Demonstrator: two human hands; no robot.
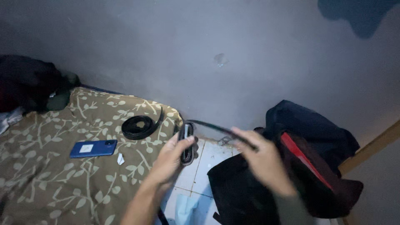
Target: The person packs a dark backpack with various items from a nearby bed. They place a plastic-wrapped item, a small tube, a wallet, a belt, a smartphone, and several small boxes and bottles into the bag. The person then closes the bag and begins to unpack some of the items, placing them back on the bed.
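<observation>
The belt (196, 133) is held in the air between both hands, past the bed's (54, 183) right edge and above the tiled floor (208, 162). It is a dark, narrow strap; one end is wound into a tight roll and the free length runs right as a thin, slightly arched line. The picture is dim and blurred, so its material and any buckle cannot be made out.

The left hand (173, 156) has its grip closed around the roll, thumb across the front. The right hand (262, 160) pinches the free length near its far end, fingers closed on it.

As a judgement: the roll could spring loose if the left thumb eases, since the coil is held by pressure alone. The free end could slip from the right hand, which holds only a thin edge, and fall to the floor or onto the black bag (250, 196) below.

A second belt (141, 126) lies coiled near the bed's far right corner. A blue phone (93, 148) lies flat to its left, a small white scrap (120, 158) beside it. Dark clothes (29, 83) sit at the bed's far left corner.
</observation>
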